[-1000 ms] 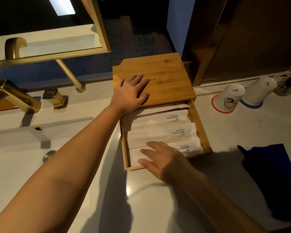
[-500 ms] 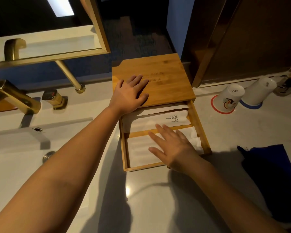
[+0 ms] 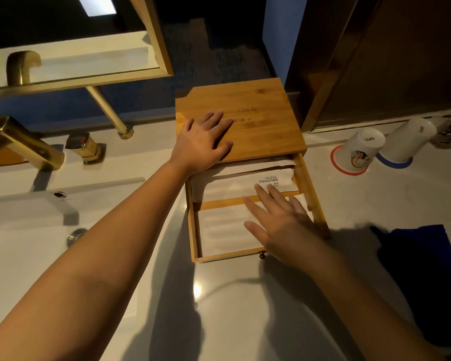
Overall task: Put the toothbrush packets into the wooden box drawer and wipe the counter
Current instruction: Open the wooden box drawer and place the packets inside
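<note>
The packing looks almost finished, and the wiping seems not to have started. In the centre of the frame the wooden box [image 3: 241, 118] stands on the white counter [image 3: 245, 308] with its drawer [image 3: 311, 201] pulled out toward the bottom of the picture. White toothbrush packets [image 3: 235, 185] lie flat inside it: at least one printed "BRUSHING TEETH" in the compartment nearer the box, another pale one in the front compartment. No loose packet shows on the counter.

The left hand [image 3: 202, 142] rests flat on the box lid, fingers spread, apparently steadying it. The right hand [image 3: 279, 220] is open and flat, fingers slightly fanned, over the front packets and the divider; it grips nothing, and whether it presses on them or hangs just above cannot be told. My guess is that it is smoothing the packets down. What remains is to slide the drawer shut by its small knob [image 3: 262, 255], then wipe.

A dark blue cloth [image 3: 425, 277] lies crumpled at the right edge of the frame, untouched. Two white cups [image 3: 362, 149] stand upside down on coasters at the upper right. At the left is a white basin [image 3: 24, 243] with a brass faucet [image 3: 18, 142], and a gold-framed mirror [image 3: 71, 63] fills the upper left. The room is dim, with dark walls.
</note>
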